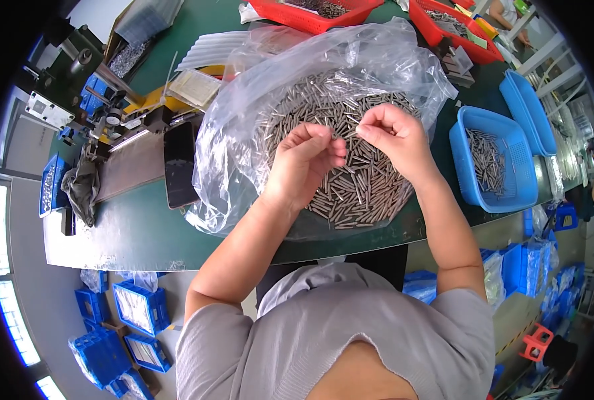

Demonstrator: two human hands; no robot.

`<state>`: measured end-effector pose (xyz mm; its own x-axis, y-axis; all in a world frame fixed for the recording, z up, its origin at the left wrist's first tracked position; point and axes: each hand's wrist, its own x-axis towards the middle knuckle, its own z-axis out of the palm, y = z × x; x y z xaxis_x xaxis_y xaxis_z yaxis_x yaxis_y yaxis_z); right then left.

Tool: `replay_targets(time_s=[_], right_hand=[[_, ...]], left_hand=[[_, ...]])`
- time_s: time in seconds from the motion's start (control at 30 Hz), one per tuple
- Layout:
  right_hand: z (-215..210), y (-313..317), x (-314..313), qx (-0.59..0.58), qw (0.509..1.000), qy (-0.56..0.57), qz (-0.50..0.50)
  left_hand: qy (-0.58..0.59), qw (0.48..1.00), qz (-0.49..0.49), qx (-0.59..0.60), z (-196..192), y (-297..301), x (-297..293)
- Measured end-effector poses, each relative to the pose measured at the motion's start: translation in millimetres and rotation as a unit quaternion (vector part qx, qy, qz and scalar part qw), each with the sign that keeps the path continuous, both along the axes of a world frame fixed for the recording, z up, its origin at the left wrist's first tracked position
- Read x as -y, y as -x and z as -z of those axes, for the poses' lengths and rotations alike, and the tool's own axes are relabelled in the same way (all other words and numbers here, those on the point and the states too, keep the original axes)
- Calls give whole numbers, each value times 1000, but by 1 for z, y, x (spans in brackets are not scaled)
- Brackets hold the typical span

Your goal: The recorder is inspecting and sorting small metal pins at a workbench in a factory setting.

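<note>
While a pile of slim metal pins (360, 193) is lying by the middle of the bench's (137, 233) near edge, a clear plastic bag (223, 150) is spreading around it. Over the pins, the left hand (300, 160) is curling its fingers toward its thumb, and the right hand (400, 137) is pinching thumb and forefinger together; whether either is gripping a pin, I can't tell. Left of the bag a dark flat slab (179, 163) is resting. Near the right front corner a blue basket (465, 181) is holding more pins; along the far edge, a red basket (313, 22) is standing.
</note>
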<state>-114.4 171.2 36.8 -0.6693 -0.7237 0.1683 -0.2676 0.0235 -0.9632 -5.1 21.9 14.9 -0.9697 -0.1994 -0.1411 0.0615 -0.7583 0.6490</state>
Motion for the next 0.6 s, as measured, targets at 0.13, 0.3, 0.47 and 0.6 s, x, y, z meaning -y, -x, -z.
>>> replay_targets(time_s=[0.13, 0.3, 0.47, 0.6], right_hand=[[0, -3, 0, 23, 997, 68, 31], [-3, -6, -2, -14, 999, 28, 1], [-10, -15, -2, -93, 995, 9, 24], [-6, -14, -1, -92, 996, 19, 10]], left_hand=[[8, 999, 35, -21, 4, 0, -3], [16, 999, 34, -16, 4, 0, -6], [38, 999, 31, -14, 4, 0, -5], [45, 999, 23, -7, 3, 0, -7]])
